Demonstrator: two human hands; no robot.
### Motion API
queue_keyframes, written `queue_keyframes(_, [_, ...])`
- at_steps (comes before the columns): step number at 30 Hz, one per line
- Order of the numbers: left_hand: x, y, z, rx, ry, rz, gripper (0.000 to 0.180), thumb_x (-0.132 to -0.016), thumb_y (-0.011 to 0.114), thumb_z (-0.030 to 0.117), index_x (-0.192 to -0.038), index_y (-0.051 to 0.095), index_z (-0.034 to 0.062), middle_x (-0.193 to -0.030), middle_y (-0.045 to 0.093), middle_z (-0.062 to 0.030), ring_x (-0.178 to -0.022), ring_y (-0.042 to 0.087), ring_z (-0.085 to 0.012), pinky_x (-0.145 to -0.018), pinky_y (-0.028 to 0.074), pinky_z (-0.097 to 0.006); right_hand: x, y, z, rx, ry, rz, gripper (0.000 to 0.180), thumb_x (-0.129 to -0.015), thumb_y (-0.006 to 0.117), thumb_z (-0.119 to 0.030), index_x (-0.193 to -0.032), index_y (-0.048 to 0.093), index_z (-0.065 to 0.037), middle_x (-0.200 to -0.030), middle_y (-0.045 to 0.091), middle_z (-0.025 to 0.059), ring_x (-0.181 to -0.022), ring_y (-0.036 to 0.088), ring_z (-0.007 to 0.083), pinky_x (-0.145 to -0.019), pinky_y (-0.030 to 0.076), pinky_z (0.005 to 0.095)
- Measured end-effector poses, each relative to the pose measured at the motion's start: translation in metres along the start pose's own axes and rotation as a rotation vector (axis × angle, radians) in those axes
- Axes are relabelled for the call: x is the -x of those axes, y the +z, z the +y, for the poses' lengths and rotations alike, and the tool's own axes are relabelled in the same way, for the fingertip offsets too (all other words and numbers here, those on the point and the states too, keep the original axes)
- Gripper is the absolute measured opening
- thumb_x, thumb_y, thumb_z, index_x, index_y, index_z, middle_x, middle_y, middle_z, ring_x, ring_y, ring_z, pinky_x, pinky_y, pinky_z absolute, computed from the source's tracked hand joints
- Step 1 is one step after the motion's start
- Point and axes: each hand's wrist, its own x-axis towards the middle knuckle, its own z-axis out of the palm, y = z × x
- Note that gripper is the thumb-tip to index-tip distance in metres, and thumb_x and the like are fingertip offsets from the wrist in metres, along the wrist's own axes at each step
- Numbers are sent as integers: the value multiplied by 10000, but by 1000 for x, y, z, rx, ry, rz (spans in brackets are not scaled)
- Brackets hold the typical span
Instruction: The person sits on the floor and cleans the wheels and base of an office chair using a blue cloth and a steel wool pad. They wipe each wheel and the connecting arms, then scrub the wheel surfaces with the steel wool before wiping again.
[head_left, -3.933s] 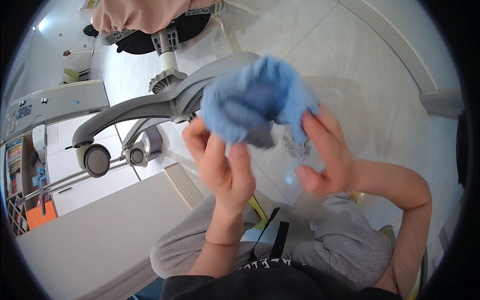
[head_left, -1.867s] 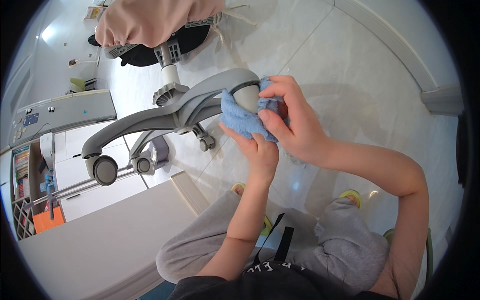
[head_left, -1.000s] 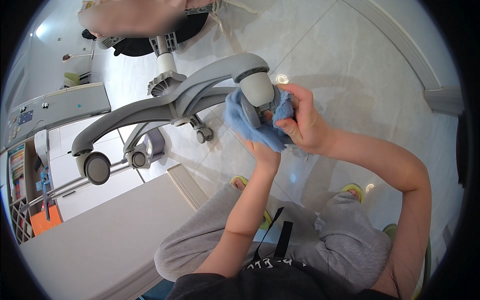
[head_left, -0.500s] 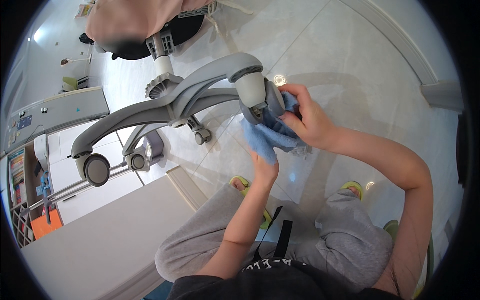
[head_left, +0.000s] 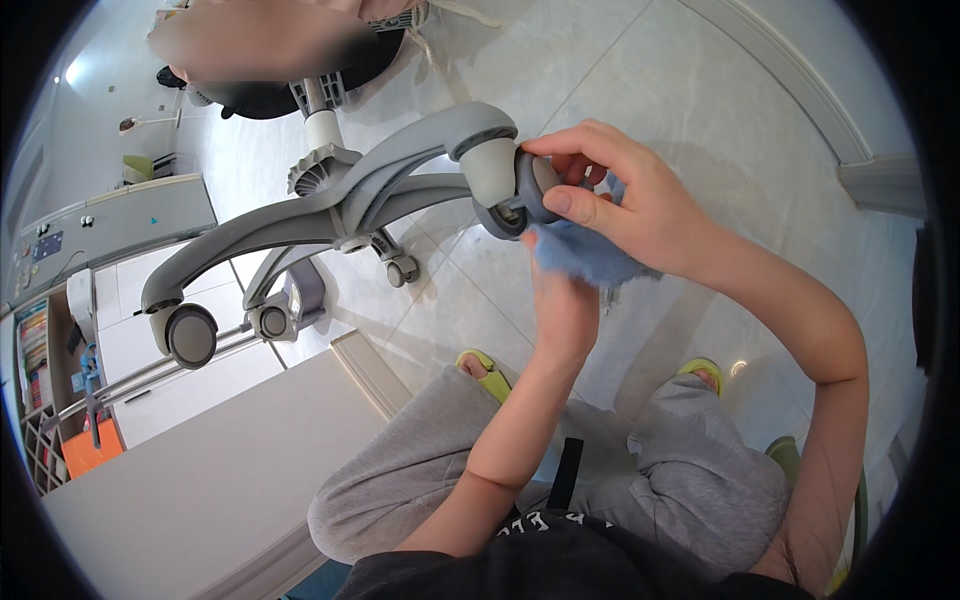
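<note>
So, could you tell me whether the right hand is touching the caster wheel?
Touching. The head view shows the right hand with thumb and fingers pinching the grey caster wheel, no gap visible.

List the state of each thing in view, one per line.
Chair base: tipped up, legs off the floor.
Near caster: raised, gripped by the right hand.
Blue cloth: bunched, pressed under that caster by the left hand.
Far casters: hanging free, untouched.
Slippers: on the feet, on the tile floor.
</note>
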Motion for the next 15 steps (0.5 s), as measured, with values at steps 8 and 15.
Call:
queue_keyframes(8, [-20, 9, 15, -80, 14, 32, 707, -945, 269, 623, -1382, 333, 71, -1342, 432, -75, -1247, 430, -229, -1055, 330, -379, 0, -5, 1, -32, -1, -42, 335, -826, 601, -12, -1154, 584, -80, -1027, 557, 61, -880, 574, 176, -767, 480, 287])
queue_keyframes(15, [-26, -10, 9, -360, 196, 81, 613, -981, 333, 527, -1310, 394, 14, -1218, 507, -85, -1081, 517, -177, -914, 430, -325, -1, -6, 9, -96, -4, -120, 370, -814, 621, -22, -1178, 563, -56, -1050, 550, 67, -858, 582, 169, -758, 492, 298])
